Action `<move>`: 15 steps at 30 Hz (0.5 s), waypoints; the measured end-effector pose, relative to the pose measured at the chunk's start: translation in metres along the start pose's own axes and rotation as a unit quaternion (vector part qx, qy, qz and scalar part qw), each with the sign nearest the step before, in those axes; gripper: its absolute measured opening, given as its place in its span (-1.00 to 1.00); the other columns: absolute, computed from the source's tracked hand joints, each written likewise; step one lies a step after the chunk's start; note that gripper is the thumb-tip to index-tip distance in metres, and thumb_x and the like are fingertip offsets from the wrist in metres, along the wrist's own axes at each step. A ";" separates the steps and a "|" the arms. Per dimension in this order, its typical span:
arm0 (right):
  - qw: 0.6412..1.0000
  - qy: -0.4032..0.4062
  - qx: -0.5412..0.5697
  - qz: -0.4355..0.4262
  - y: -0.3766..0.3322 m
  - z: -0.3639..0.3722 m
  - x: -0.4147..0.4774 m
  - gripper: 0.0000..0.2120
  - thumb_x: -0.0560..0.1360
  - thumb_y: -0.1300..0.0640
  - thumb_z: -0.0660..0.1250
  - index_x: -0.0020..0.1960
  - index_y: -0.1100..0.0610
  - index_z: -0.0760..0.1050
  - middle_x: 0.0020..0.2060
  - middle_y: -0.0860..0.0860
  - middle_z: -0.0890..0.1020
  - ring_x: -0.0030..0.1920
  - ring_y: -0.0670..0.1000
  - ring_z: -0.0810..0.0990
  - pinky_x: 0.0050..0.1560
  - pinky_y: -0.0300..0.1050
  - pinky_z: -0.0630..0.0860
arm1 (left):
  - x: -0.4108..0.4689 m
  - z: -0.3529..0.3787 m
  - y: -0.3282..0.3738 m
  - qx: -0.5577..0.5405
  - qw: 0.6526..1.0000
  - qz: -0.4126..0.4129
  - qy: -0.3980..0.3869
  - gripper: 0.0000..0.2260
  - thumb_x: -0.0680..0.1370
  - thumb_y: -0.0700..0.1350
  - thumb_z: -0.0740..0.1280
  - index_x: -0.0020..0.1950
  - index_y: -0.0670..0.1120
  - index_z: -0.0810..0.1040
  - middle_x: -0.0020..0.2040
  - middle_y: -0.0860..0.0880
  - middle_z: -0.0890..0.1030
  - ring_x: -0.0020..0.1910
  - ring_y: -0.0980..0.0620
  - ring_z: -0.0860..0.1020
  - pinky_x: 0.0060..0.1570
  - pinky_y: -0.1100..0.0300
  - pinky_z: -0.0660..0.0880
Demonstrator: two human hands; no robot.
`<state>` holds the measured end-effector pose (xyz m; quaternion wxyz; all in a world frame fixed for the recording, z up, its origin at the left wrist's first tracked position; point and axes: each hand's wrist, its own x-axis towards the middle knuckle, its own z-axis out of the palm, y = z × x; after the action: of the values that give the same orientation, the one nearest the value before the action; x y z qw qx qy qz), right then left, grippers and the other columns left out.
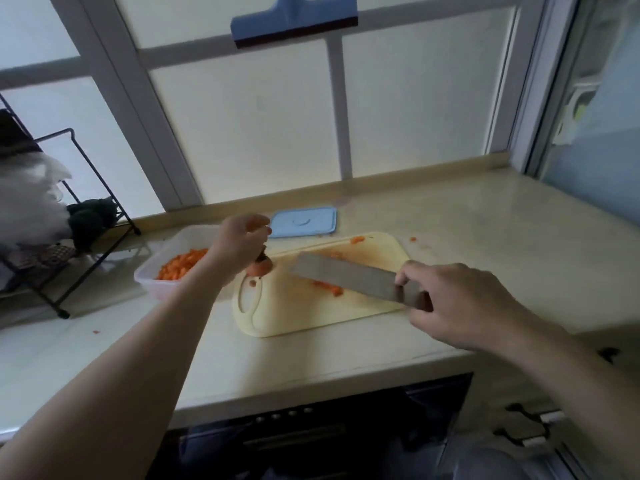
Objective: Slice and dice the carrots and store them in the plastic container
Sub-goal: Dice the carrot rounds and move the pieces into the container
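Nearest to the person, the right hand (460, 303) is gripping the handle of a knife (346, 277), the fingers curling round it and hiding most of it. From this grip the wide blade is reaching to the left, above a pale yellow cutting board (311, 318), with its flat side turning up to the camera. Whether the edge is touching the board cannot be told. Just below the blade a few small carrot pieces (329, 288) are lying on the board. Beyond the blade tip, the left hand (239, 240) is hanging over the left end of the board. Its fingers are bending down and pinching the dark top of a carrot end (259, 268), which is dangling under the hand. Directly left of this hand the plastic container (152, 277) is standing on the counter (485, 237), holding a heap of diced carrot (180, 265). Behind the left hand a blue lid (304, 221) is lying flat near the window. Far to the left a black wire rack (86, 202) is standing.
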<state>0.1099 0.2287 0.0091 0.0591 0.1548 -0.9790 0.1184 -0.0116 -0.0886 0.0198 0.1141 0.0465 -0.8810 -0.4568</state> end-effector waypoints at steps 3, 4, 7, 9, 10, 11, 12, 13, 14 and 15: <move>0.998 0.015 -0.049 -0.032 -0.005 0.015 0.002 -0.75 0.46 -0.06 0.34 0.07 -0.10 0.35 -0.08 -0.15 0.63 -0.05 0.04 0.62 -0.08 -0.04 0.54 | -0.006 -0.017 -0.006 -0.012 0.999 -0.003 -0.034 -0.79 0.60 -0.17 0.33 0.23 -0.15 0.59 0.04 -0.09 0.66 0.04 -0.07 0.64 0.16 -0.05 0.58; 0.998 0.018 -0.055 -0.033 -0.006 0.018 0.003 -0.78 0.47 -0.06 0.33 0.04 -0.08 0.36 -0.09 -0.14 0.63 -0.07 0.04 0.62 -0.08 -0.04 0.54 | -0.009 -0.019 -0.007 -0.001 0.999 0.004 -0.042 -0.80 0.61 -0.15 0.33 0.22 -0.13 0.59 0.05 -0.08 0.66 0.06 -0.06 0.63 0.18 -0.06 0.56; 0.999 0.043 -0.008 -0.009 -0.003 0.023 0.007 -0.90 0.50 -0.02 0.35 -0.06 -0.07 0.42 -0.22 -0.14 0.63 -0.16 0.07 0.60 -0.13 -0.04 0.54 | -0.019 -0.020 -0.006 0.008 0.999 0.025 -0.034 -0.87 0.63 -0.12 0.29 0.13 -0.03 0.60 0.05 -0.05 0.66 0.06 -0.03 0.63 0.18 -0.06 0.56; 0.988 0.070 0.133 0.042 -0.004 0.018 0.008 -0.86 0.54 0.08 0.37 -0.17 -0.02 0.45 -0.34 -0.09 0.61 -0.31 0.08 0.57 -0.24 0.00 0.57 | -0.023 -0.017 -0.005 -0.030 0.999 0.017 -0.026 -0.89 0.65 -0.10 0.25 0.06 0.00 0.58 0.02 -0.06 0.66 0.06 -0.04 0.63 0.16 -0.07 0.58; 0.966 0.076 0.231 0.082 -0.005 0.012 0.010 -0.85 0.57 0.14 0.34 -0.18 0.05 0.47 -0.36 -0.02 0.63 -0.39 0.08 0.57 -0.33 0.01 0.57 | -0.026 -0.015 -0.005 -0.058 0.998 0.012 -0.025 -0.88 0.66 -0.08 0.24 0.05 0.00 0.57 0.02 -0.06 0.66 0.06 -0.06 0.63 0.14 -0.07 0.59; 0.932 0.071 0.329 0.131 -0.004 0.006 0.013 -0.85 0.60 0.19 0.29 -0.15 0.12 0.50 -0.35 0.08 0.64 -0.46 0.08 0.54 -0.43 -0.01 0.54 | -0.030 -0.011 -0.006 -0.067 0.997 0.004 -0.030 -0.87 0.66 -0.05 0.23 0.04 0.01 0.58 0.02 -0.07 0.66 0.05 -0.08 0.64 0.11 -0.09 0.60; 0.892 0.064 0.410 0.181 -0.002 0.002 0.016 -0.84 0.62 0.24 0.23 -0.12 0.18 0.50 -0.35 0.15 0.63 -0.50 0.08 0.50 -0.49 -0.05 0.50 | -0.032 -0.006 -0.008 -0.054 0.998 0.013 -0.039 -0.85 0.65 -0.01 0.23 0.06 0.02 0.59 0.02 -0.05 0.66 0.04 -0.07 0.64 0.08 -0.09 0.61; 0.857 0.064 0.462 0.221 0.002 -0.003 0.019 -0.84 0.63 0.27 0.20 -0.09 0.20 0.49 -0.36 0.18 0.60 -0.52 0.08 0.47 -0.51 -0.09 0.46 | -0.038 0.000 -0.008 -0.005 0.998 0.034 -0.055 -0.82 0.64 0.03 0.24 0.10 0.01 0.59 0.04 -0.02 0.65 0.04 -0.04 0.63 0.08 -0.05 0.59; 0.836 0.067 0.484 0.250 0.006 -0.006 0.023 -0.84 0.63 0.29 0.17 -0.08 0.21 0.48 -0.37 0.19 0.58 -0.53 0.08 0.44 -0.51 -0.10 0.45 | -0.043 0.009 -0.010 0.051 0.994 0.057 -0.073 -0.74 0.63 0.09 0.24 0.19 -0.01 0.58 0.10 0.01 0.64 0.09 -0.01 0.61 0.13 0.00 0.54; 0.826 0.072 0.488 0.272 0.012 -0.007 0.027 -0.85 0.63 0.30 0.16 -0.07 0.22 0.47 -0.37 0.20 0.56 -0.52 0.08 0.43 -0.50 -0.11 0.44 | -0.048 0.018 -0.011 0.097 0.988 0.078 -0.095 -0.62 0.60 0.16 0.26 0.30 -0.03 0.53 0.19 0.00 0.60 0.17 0.01 0.57 0.23 0.00 0.48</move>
<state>0.0808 0.2334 0.0177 0.0112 -0.1180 -0.7890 0.6029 0.0299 -0.0718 -0.0073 0.0602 -0.0546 -0.9290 -0.3610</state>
